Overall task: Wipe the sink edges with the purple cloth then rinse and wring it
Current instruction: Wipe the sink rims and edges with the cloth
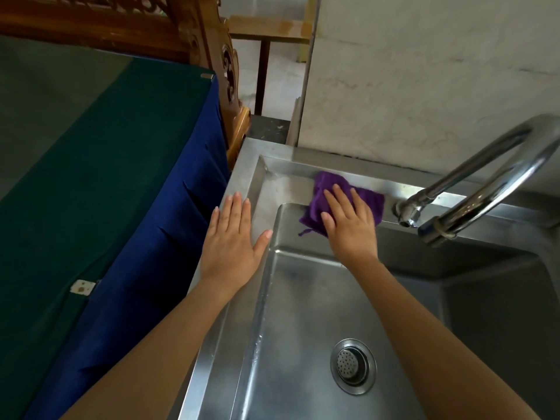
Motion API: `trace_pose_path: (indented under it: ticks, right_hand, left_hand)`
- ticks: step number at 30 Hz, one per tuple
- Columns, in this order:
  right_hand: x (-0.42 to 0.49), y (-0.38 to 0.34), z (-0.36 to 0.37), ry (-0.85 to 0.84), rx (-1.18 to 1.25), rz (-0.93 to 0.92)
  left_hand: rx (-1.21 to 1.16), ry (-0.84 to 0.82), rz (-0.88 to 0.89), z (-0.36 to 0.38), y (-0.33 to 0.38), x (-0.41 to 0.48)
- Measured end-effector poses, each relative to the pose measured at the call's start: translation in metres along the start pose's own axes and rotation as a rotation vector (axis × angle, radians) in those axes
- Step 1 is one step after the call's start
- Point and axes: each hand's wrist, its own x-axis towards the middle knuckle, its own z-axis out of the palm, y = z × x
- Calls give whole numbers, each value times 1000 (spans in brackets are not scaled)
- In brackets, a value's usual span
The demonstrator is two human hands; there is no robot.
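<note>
1. Drain [353,365]: round strainer in the basin floor, nearest, between the two forearms.
2. Sink [247,165]: steel, with a flat rim on the left and a stepped ledge along the back. The basin walls drop steeply from both.
3. Left grip [230,237]: bare hand with fingers apart and straight, holding nothing. The palm lies flat on the left rim and the thumb reaches toward the basin's edge.
4. Right grip [348,225]: bare hand with fingers spread flat, pressing the cloth, not curled round it.
5. Cloth [368,201]: purple and crumpled, on the back ledge near the back-left corner. Its near corner hangs over the basin's edge.
6. Tap [485,198]: chrome, arched, right of the cloth. A strip of ledge shows between them.
7. Green cover [91,177]: has a blue skirt, just beside the sink's left edge.
8. Wall [424,71]: pale, directly behind the back rim.
</note>
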Motion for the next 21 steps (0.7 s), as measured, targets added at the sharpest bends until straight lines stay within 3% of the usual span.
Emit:
trace_pose_path:
  ticks: [4,8,10,16,19,21]
  right_hand:
    - [-5,6,4,95,9,157]
    - [16,-21,5,69,60,269]
    - [20,-32,6,62,62,218]
    - [38,-71,17,26,206,-276]
    - [49,-57,6,4,506,-316]
    - [56,-60,-10,20,736,-209]
  left_hand:
    - [-15,-19,-10,0,0,0]
    - [-20,-15,-12,0,0,1]
    - [-18,-14,-15,-1,0,1]
    - [-82,-81,6,-10,-3,3]
    - [-105,-88,42,-10,-10,1]
    - [-81,-79,58,-11,-12,-3]
